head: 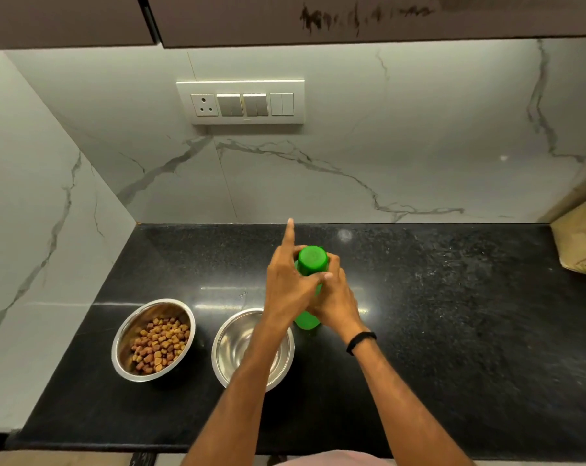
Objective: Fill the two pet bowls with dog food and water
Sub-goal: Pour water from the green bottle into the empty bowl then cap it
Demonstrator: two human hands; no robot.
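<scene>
On the black speckled stone tabletop (453, 314) stand two round steel bowls side by side: the left steel bowl (153, 339) holds brown kibble (160, 343), the right steel bowl (251, 348) looks empty. Just behind the right bowl, both hands grip an upright green plastic bottle (310, 290). The left hand (290, 287) wraps its upper part, forefinger pointing up; the right hand (335, 297) clasps the body. A brown paper bag (581, 243) sits far right.

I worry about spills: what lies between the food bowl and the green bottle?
In the head view, the empty steel bowl sits between the food bowl and the bottle.
</scene>
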